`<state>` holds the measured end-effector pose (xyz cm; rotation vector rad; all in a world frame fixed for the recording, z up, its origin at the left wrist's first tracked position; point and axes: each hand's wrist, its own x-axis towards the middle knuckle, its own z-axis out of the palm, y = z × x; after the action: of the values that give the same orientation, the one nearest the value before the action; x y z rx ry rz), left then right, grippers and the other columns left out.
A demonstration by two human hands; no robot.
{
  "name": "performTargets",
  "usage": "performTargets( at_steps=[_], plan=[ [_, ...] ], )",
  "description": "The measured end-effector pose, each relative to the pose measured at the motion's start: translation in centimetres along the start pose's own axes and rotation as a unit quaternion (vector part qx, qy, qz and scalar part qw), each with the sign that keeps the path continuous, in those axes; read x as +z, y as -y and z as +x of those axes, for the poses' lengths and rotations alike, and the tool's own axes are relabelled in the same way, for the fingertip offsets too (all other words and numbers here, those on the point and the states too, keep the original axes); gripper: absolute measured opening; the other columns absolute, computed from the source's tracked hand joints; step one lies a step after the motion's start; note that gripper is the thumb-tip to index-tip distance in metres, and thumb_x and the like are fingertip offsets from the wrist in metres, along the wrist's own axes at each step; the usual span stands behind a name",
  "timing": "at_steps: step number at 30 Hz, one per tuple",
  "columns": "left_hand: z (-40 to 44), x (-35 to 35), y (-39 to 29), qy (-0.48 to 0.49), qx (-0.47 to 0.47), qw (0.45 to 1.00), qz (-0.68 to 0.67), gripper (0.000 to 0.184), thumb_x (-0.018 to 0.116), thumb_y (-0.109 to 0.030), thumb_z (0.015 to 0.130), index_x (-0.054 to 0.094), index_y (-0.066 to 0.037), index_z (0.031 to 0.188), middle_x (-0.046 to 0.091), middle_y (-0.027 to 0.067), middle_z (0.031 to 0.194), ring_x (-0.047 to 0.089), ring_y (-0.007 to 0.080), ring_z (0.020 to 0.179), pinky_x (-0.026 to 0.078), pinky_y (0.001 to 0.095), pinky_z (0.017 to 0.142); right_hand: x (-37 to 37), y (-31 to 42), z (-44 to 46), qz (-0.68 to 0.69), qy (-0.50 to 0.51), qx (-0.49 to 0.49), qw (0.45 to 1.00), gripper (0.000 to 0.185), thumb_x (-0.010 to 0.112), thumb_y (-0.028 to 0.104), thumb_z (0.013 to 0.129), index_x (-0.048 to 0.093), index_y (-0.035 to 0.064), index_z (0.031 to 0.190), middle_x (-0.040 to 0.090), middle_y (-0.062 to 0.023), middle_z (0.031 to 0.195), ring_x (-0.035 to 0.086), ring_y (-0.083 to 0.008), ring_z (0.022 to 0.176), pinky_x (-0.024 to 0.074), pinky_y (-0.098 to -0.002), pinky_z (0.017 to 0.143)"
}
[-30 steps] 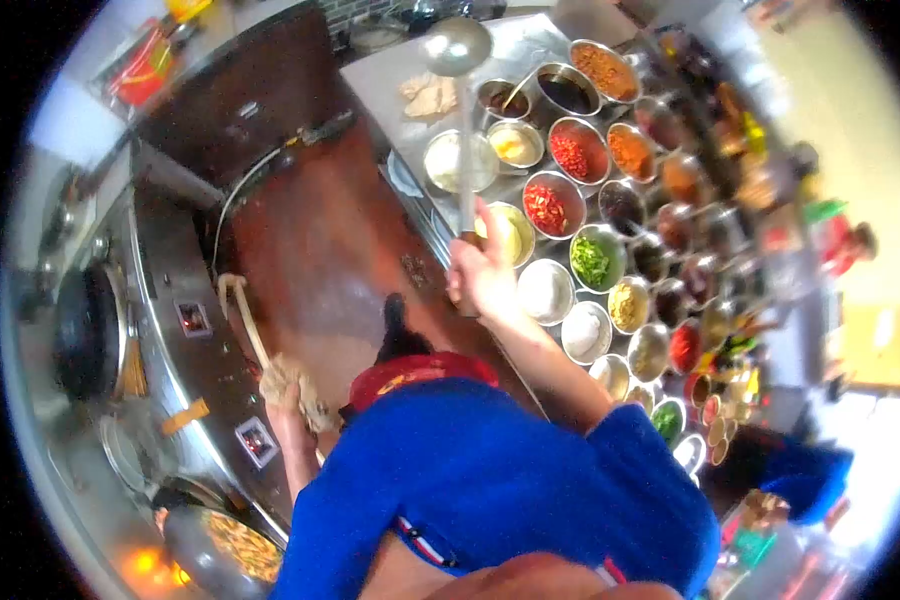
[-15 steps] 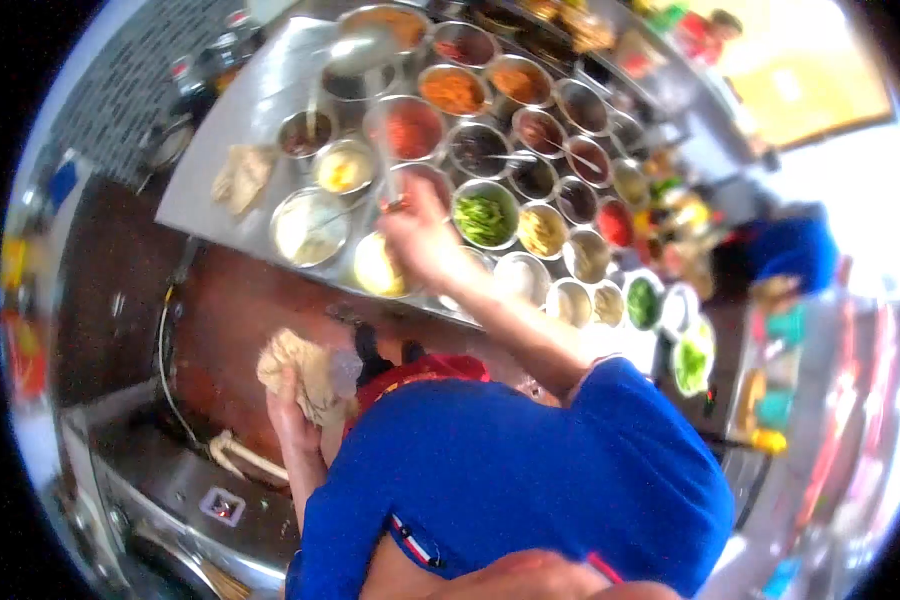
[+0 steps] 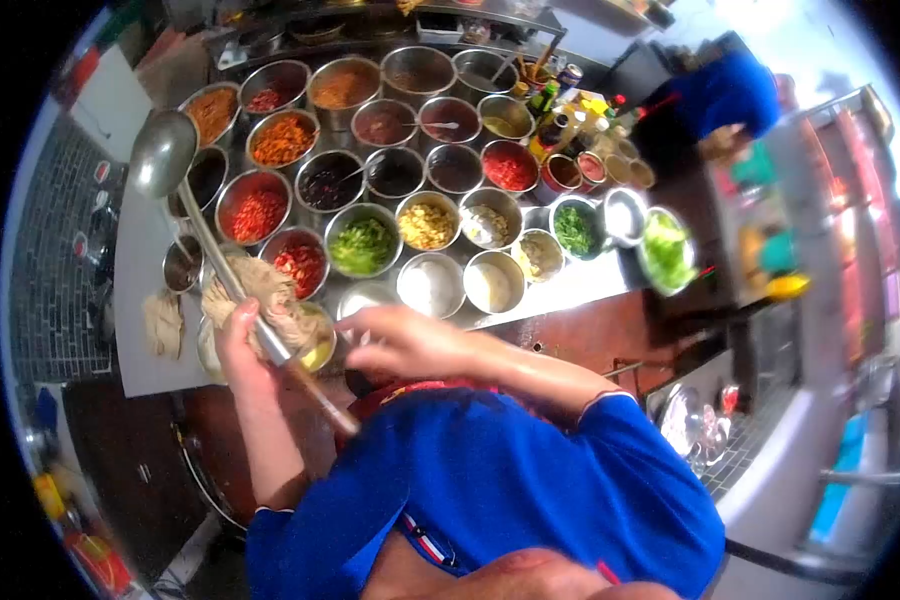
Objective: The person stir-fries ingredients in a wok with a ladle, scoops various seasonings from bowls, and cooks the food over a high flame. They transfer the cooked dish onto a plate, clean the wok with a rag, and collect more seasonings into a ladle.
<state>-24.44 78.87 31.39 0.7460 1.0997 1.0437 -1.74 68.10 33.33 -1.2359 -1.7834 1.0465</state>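
My left hand (image 3: 245,350) is closed around a beige cloth (image 3: 275,290) and the long handle of a large metal ladle (image 3: 165,153). The ladle's bowl points up and away to the left, over the table's left side, and its wooden end reaches back toward my chest. My right hand (image 3: 395,340), slightly blurred, hovers just right of the handle with its fingers apart and nothing visible in them. Close to it stand a bowl of white powder (image 3: 431,285) and a bowl of yellow contents (image 3: 320,345), partly hidden. Chopped green peppers (image 3: 363,245) lie in a bowl beyond.
Several metal bowls of chopped foods and sauces crowd the steel table (image 3: 140,270). A second cloth (image 3: 163,325) lies at its left edge. Bottles (image 3: 555,130) stand at the back right. Another person in blue (image 3: 725,90) is at the far right.
My left hand has risen from low beside my body to the table's edge with the cloth, and now grips the ladle. My right hand has drawn back from the ladle handle. The view has turned.
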Motion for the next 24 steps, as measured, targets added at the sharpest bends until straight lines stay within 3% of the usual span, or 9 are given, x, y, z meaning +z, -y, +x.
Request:
performTargets(
  at_steps=[1,5,8,11,14,18,19,20,24],
  plan=[
    [-0.4,2.5,-1.2,-0.048,-0.001,0.998,0.041,0.037,0.065,-0.021,0.083,0.06,0.005,0.109,0.067,0.0131,0.083,0.066,0.0222,0.066,0.058,0.033,0.064,-2.9,-2.5,-1.6,-0.055,-0.05,0.006,0.997,0.036,0.067,0.024,0.092,0.061,0.0042,0.121,0.069,-0.0186,0.098,0.069,-0.0315,0.091,0.0559,-0.0404,0.079],
    [2.0,3.4,1.1,0.035,-0.058,0.998,-0.013,0.038,0.063,-0.022,0.083,0.059,0.006,0.107,0.066,0.0133,0.079,0.066,0.0215,0.062,0.057,0.0298,0.055,-18.4,-15.8,-10.7,-0.201,-0.289,0.166,0.921,0.021,0.066,0.01,0.089,0.068,0.004,0.108,0.069,-0.0156,0.1,0.068,-0.0288,0.082,0.0547,-0.0366,0.077],
    [1.5,5.2,3.1,0.026,-0.071,0.996,0.045,0.04,0.063,-0.017,0.081,0.057,0.008,0.112,0.067,0.0163,0.086,0.067,0.023,0.064,0.059,0.0305,0.056,-31.5,-20.3,-16.7,-0.095,-0.429,0.296,0.848,0.019,0.065,0.017,0.092,0.07,0.0037,0.105,0.071,-0.0142,0.094,0.068,-0.0205,0.078,0.0537,-0.0347,0.071],
    [-0.1,9.2,5.1,0.02,-0.088,0.995,0.03,0.043,0.062,-0.011,0.079,0.055,0.009,0.116,0.066,0.0191,0.093,0.067,0.0245,0.066,0.06,0.0315,0.058,-42.4,-22.2,-19.1,-0.295,-0.466,0.228,0.803,0.023,0.068,0.024,0.09,0.07,0.0038,0.099,0.072,-0.0139,0.087,0.068,-0.0212,0.075,0.0529,-0.035,0.07],
    [-1.3,13.4,6.3,0.034,-0.135,0.99,-0.034,0.047,0.062,-0.01,0.078,0.053,0.006,0.122,0.066,0.0169,0.098,0.068,0.0239,0.074,0.061,0.0319,0.061,-49.9,-24.7,-16.3,-0.326,-0.417,0.276,0.802,0.029,0.069,0.028,0.088,0.07,0.0013,0.101,0.071,-0.0168,0.098,0.069,-0.0273,0.088,0.0539,-0.0383,0.079],
    [-4.6,18.9,6.2,-0.088,-0.11,0.983,0.114,0.044,0.06,-0.013,0.081,0.056,0.004,0.12,0.066,0.0148,0.102,0.068,0.0225,0.078,0.06,0.0319,0.067,-54.7,-28.7,-8.1,-0.407,-0.273,0.319,0.811,0.036,0.064,0.033,0.089,0.065,0.0032,0.108,0.069,-0.0221,0.101,0.068,-0.036,0.095,0.0527,-0.0447,0.082],
    [-4.5,18.3,6.9,-0.036,-0.112,0.99,0.08,0.042,0.059,-0.014,0.081,0.057,0.004,0.119,0.066,0.0151,0.101,0.068,0.0224,0.079,0.06,0.0315,0.068,-55.7,-31.4,-6.7,-0.43,-0.23,0.342,0.803,0.037,0.063,0.032,0.089,0.063,0.0034,0.112,0.069,-0.0232,0.102,0.067,-0.0371,0.097,0.0523,-0.0464,0.083],
    [-5.4,21.0,6.9,-0.045,-0.086,0.991,0.093,0.023,0.061,-0.016,0.083,0.057,0.0,0.099,0.058,0.0082,0.084,0.064,0.0162,0.068,0.058,0.0294,0.058,-56.8,-35.8,-6.3,-0.516,-0.198,0.254,0.794,0.028,0.06,0.021,0.088,0.06,0.0046,0.111,0.07,-0.0205,0.101,0.069,-0.0349,0.095,0.0551,-0.046,0.082],
    [-4.8,18.6,8.4,0.017,-0.094,0.991,0.098,0.025,0.058,-0.012,0.08,0.055,0.006,0.097,0.059,0.0114,0.08,0.066,0.0219,0.067,0.059,0.0324,0.057,-57.1,-38.1,-3.8,-0.469,-0.116,0.293,0.825,0.03,0.052,0.016,0.088,0.063,0.0037,0.113,0.07,-0.02,0.104,0.069,-0.037,0.095,0.0555,-0.0481,0.082]
  ],
)
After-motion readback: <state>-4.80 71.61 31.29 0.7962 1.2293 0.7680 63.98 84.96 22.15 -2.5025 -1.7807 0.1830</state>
